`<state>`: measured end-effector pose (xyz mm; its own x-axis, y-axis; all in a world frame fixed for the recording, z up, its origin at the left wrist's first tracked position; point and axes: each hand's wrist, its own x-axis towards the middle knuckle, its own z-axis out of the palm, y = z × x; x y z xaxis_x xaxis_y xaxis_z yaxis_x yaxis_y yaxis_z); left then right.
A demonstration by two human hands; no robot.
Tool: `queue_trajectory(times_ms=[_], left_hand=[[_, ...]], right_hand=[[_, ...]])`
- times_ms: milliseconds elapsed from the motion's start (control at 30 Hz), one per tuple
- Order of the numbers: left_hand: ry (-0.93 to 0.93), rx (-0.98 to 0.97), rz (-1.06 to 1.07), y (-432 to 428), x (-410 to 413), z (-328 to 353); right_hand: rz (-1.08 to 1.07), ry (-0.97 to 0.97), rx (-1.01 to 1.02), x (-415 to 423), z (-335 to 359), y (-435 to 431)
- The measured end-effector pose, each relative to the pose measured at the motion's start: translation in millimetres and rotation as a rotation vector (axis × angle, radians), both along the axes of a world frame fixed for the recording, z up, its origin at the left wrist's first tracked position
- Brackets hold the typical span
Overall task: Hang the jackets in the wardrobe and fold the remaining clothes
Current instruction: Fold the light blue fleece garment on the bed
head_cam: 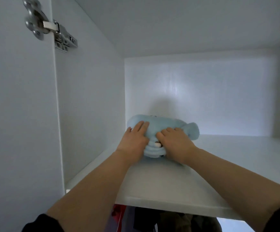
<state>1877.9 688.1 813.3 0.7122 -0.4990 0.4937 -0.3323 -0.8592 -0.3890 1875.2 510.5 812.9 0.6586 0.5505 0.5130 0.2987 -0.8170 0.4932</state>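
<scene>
A folded light blue garment (162, 124) lies on the white upper shelf (227, 164) of the wardrobe, close to the left back corner. My left hand (135, 139) lies flat on its left side with straight fingers pressing the cloth. My right hand (176, 143) rests on its right front part, fingers bent over the top of the folds. Both forearms reach up and forward over the shelf's front edge. Below the shelf, the tops of hanging clothes (169, 220), red and dark, show.
The wardrobe's left side wall (89, 97) stands close to the garment. An open door with a metal hinge (52, 29) is at the upper left. The back panel (202, 94) is just behind the garment. The shelf stretches to the right.
</scene>
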Motion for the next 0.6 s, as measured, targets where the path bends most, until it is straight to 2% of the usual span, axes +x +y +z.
queue_trajectory(times_ms=[100, 400, 600], left_hand=[[0.055, -0.058, -0.008, 0.6, 29.8, 2.3], [0.121, -0.054, 0.047, 20.7, 101.9, 5.8], [0.368, -0.07, 0.113, 37.2, 149.8, 11.9]], right_hand=[[0.012, 0.011, 0.015, 30.8, 1.4, 3.0], [0.043, -0.012, -0.023, 105.0, -0.5, 23.1], [0.128, -0.024, -0.05, 151.5, -5.0, 31.3]])
